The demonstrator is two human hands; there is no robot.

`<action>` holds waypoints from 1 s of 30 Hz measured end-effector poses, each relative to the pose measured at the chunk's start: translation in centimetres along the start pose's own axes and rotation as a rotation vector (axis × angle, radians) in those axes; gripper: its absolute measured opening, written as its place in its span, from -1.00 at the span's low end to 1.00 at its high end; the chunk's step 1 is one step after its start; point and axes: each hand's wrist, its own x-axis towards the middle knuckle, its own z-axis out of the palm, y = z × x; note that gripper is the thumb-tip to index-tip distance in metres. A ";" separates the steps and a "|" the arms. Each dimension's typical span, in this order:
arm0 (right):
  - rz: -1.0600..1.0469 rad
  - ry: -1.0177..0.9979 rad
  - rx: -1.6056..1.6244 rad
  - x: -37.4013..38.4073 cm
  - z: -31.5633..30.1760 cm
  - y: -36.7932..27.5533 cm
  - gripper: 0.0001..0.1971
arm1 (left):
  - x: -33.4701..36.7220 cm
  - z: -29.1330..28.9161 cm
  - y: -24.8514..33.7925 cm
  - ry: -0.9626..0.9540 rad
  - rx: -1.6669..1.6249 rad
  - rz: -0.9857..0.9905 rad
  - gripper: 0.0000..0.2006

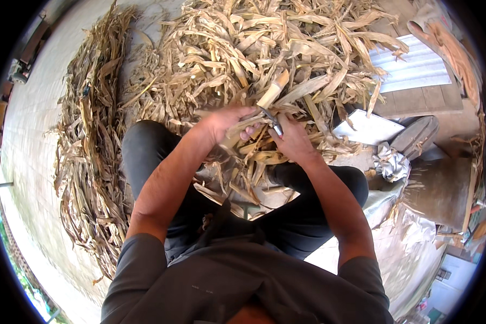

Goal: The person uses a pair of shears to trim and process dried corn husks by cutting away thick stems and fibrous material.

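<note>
My left hand (233, 123) is closed around a piece of dry corn stalk (231, 139) with leaves on it, in front of my knees. Close beside it, my right hand (292, 139) grips a small metal tool (271, 120) with a dark, blade-like end and a silver part by the fingers. Its exact kind is hard to make out. The tool's end meets the stalk and leaves between my hands. Just beyond, a thick pale stalk piece (274, 89) points up and away. Loose dry leaves (248, 178) lie below my hands, between my legs.
A wide heap of dry corn leaves (243, 48) spreads ahead. At left lies a long bundle of stalks (89, 135) on the paved floor (38, 113). To the right are a corrugated white sheet (410, 65), a white board (368, 127), crumpled foil (391, 162) and a wooden panel (437, 189).
</note>
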 end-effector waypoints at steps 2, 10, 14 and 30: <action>-0.017 0.040 -0.003 -0.2 0.6 -0.2 -0.68 | 0.0 0.1 -0.3 -0.021 -0.004 -0.016 -0.75; 0.145 0.129 0.079 -0.1 0.1 -0.5 -0.72 | 0.4 1.0 0.1 0.050 -0.099 0.079 -0.71; 0.365 0.201 0.309 0.7 0.4 1.2 -0.69 | 0.7 1.1 1.0 -0.040 -0.034 0.418 -0.40; 0.725 0.310 1.152 3.0 0.6 1.1 -0.68 | 0.2 0.9 -2.4 0.389 0.527 0.751 -0.60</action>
